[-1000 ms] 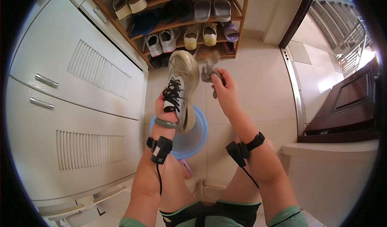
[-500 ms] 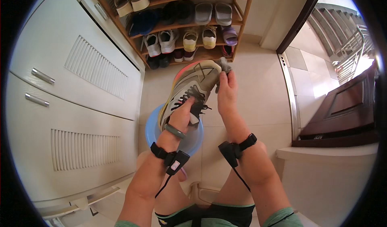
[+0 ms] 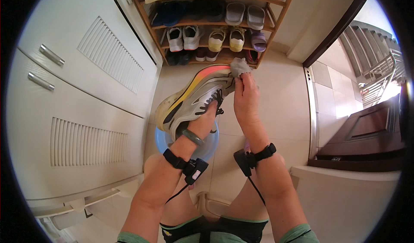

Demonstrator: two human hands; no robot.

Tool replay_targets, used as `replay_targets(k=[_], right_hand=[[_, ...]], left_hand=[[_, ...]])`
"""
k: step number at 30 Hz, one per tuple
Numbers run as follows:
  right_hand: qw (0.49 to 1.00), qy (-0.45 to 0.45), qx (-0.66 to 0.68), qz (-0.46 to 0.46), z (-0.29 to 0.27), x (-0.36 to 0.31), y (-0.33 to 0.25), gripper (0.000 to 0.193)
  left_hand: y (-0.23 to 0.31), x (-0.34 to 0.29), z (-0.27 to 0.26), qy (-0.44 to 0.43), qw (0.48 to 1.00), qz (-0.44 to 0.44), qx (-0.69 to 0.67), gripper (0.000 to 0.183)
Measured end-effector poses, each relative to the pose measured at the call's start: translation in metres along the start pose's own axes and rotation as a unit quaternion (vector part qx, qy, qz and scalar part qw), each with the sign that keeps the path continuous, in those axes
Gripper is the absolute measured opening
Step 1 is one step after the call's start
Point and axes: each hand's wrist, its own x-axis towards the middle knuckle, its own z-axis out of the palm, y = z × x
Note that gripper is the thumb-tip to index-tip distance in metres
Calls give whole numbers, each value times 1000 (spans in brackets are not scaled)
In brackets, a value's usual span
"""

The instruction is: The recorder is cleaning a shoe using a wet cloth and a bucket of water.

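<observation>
A grey-white running shoe [image 3: 196, 92] with black laces and a yellow-to-pink midsole is held up over a blue basin [image 3: 210, 147]. My left hand [image 3: 206, 118] grips it around the laces and opening; most of its fingers are hidden by the shoe. The toe points up and to the right, with the sole side turned to the left. Pinched in my right hand [image 3: 246, 92] is a crumpled grey cloth [image 3: 240, 67], pressed against the toe. A dark bangle and black straps with small boxes sit on my forearms.
Ahead stands a wooden shoe rack [image 3: 202, 27] with several pairs of shoes and slippers. White louvred cabinets [image 3: 77, 87] line the left side. On the right, a dark brown door [image 3: 366, 126] stands ajar, with stairs [image 3: 371, 40] beyond. A low pale ledge [image 3: 340, 174] is nearer.
The shoe has rolled and tilted, so its coloured midsole side shows more and its heel has swung left. My right hand stays at the toe with the cloth. The view has shifted slightly.
</observation>
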Motion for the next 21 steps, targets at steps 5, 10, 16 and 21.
replay_targets(k=[5, 10, 16, 21], right_hand=[[991, -109, 55, -51, 8, -11, -26, 11], [969, -140, 105, -174, 13, -22, -46, 17], [962, -98, -103, -234, -10, -7, -9, 19], [971, -55, -145, -182, -16, -9, 30, 13]], left_hand=[[-20, -2, 7, 38, 947, 190, 255, 34], [-42, -6, 1, -57, 851, 310, 420, 36], [-17, -5, 4, 12, 964, 201, 172, 20], [3, -2, 3, 30, 995, -5, -94, 24]])
